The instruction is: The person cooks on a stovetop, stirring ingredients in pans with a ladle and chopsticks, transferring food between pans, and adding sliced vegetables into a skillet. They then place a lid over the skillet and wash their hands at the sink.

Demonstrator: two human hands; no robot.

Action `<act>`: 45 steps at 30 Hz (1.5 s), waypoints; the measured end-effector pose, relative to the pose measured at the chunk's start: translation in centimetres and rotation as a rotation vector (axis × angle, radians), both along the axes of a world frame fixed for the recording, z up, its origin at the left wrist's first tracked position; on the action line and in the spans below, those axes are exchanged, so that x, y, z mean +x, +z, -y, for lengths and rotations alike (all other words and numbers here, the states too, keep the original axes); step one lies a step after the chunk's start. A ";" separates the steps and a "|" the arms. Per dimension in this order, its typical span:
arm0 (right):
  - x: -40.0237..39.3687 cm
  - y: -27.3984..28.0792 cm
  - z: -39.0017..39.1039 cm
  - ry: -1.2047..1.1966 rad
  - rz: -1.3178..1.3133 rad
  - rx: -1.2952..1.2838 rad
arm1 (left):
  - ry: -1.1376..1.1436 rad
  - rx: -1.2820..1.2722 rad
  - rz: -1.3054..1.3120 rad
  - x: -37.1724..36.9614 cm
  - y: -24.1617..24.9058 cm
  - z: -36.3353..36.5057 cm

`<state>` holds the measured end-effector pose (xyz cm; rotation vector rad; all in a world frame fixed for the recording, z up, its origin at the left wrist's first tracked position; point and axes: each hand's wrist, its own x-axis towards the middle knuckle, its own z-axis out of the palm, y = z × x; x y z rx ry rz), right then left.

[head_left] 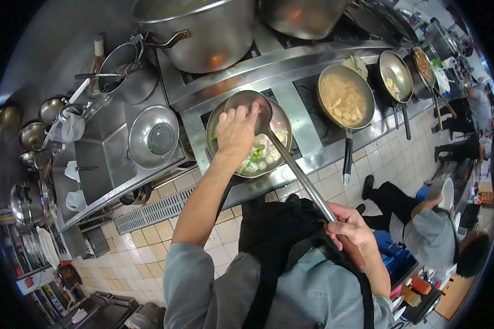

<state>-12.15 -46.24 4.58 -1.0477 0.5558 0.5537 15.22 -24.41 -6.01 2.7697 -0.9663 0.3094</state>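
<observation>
My right hand point(348, 230) grips the handle of a big long-handled ladle point(296, 164) near its wooden end. The ladle's metal bowl is over the far side of a pan point(286, 119) on the stove. In the pan lie green vegetable pieces point(251, 162) and pale, whitish chunks. My left hand point(237, 129) is at the ladle's bowl, above the pan, with its fingers curled together and the back of the hand facing me. Whatever these fingers hold, if anything, is hidden.
Right along the stove stand a pan of simmering brownish food point(343, 98) and further pans point(395, 77). Large pots point(208, 41) stand behind. At left are a sink point(101, 164) and a metal strainer bowl point(153, 137). Another person point(428, 230) works at right.
</observation>
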 end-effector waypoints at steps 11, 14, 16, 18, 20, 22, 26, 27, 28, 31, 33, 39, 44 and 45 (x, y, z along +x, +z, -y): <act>-1.0 0.0 1.3 0.100 0.060 0.021 | 0.053 0.123 0.059 -0.7 1.0 1.5; -1.4 -0.2 1.4 0.147 0.019 -0.042 | -0.003 0.007 0.058 -1.4 2.7 1.0; -1.8 -1.0 1.7 0.095 0.023 -0.013 | -0.020 -0.228 0.165 -1.8 2.9 -0.5; -0.8 -1.1 1.1 0.116 0.015 -0.048 | 0.029 -0.228 0.149 -2.5 2.6 -2.6; 0.3 -1.5 0.8 0.138 0.051 -0.153 | 0.063 -0.252 0.122 -3.0 2.0 -4.8; 1.6 -2.0 0.4 0.205 0.081 -0.239 | 0.137 -0.276 0.085 -4.0 1.4 -8.0; 3.0 -2.5 0.1 0.309 0.078 -0.368 | 0.390 -0.401 0.073 -4.7 -1.9 -17.0; 3.3 -2.7 0.0 0.339 0.076 -0.351 | 0.447 -0.438 0.116 -4.6 -2.1 -19.0; 3.4 -2.9 -0.2 0.290 0.050 -0.305 | 0.563 -0.555 0.075 -4.4 -3.5 -21.6; 3.0 -2.1 1.0 0.125 -0.099 -0.184 | 0.849 -0.765 -0.038 -3.9 -6.9 -27.5; 3.6 -0.7 0.9 0.097 -0.113 -0.200 | 1.014 -0.855 -0.114 -3.3 -9.1 -29.5; 5.3 -0.9 -1.7 0.028 -0.106 -0.092 | 1.164 -1.267 -0.879 -0.7 -8.6 -30.4; 2.9 0.8 -1.8 0.279 -0.083 -0.531 | 1.054 -1.594 -1.142 1.2 -11.7 -31.2; 2.0 0.6 -1.6 0.389 0.153 -0.707 | 1.079 -1.638 -0.994 1.2 -11.7 -31.1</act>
